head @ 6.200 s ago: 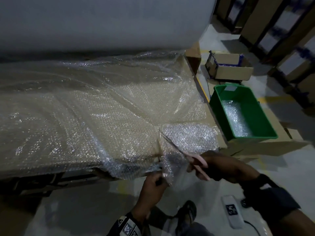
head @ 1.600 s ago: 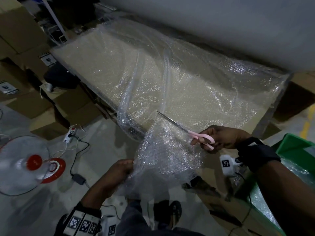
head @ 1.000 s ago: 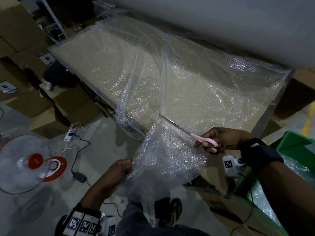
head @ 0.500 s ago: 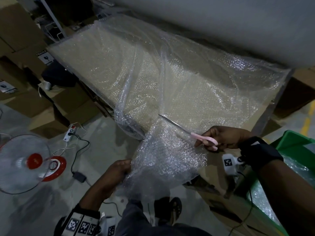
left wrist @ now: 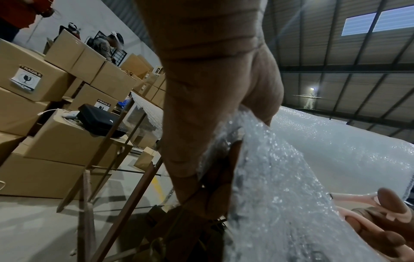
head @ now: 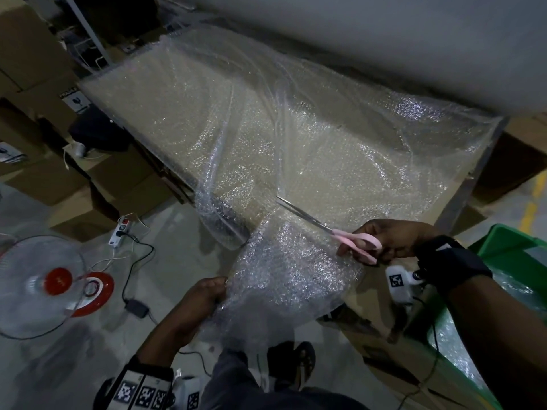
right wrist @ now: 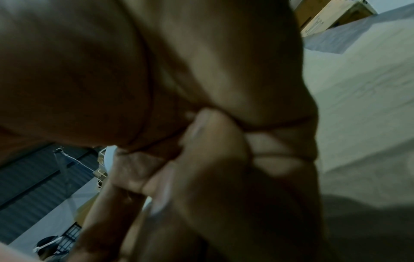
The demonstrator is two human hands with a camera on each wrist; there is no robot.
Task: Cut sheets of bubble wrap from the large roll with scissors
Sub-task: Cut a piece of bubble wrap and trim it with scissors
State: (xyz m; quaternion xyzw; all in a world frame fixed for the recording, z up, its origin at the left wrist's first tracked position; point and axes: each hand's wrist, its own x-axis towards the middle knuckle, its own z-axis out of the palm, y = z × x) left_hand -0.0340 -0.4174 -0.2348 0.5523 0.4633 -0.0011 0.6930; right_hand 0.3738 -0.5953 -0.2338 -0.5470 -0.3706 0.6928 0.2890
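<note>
Left hand [head: 204,300] low, pinching the hanging flap's edge; right hand [head: 393,238] higher, fingers curled through pink scissors [head: 334,232], wrist level, blades pointing across the bench [head: 455,199]. Hands well apart, each clamped on its own thing. Bubble wrap [head: 266,137] draped over bench, fed from large roll [head: 384,39] behind. Likely featherlight, limp, slippery; best gripped at the edge and pulled taut.

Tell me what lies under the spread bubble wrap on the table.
Through the bubble wrap a pale tan table top shows, with brown frame legs below. Anything small lying on that top is hidden by glare and folds.
</note>
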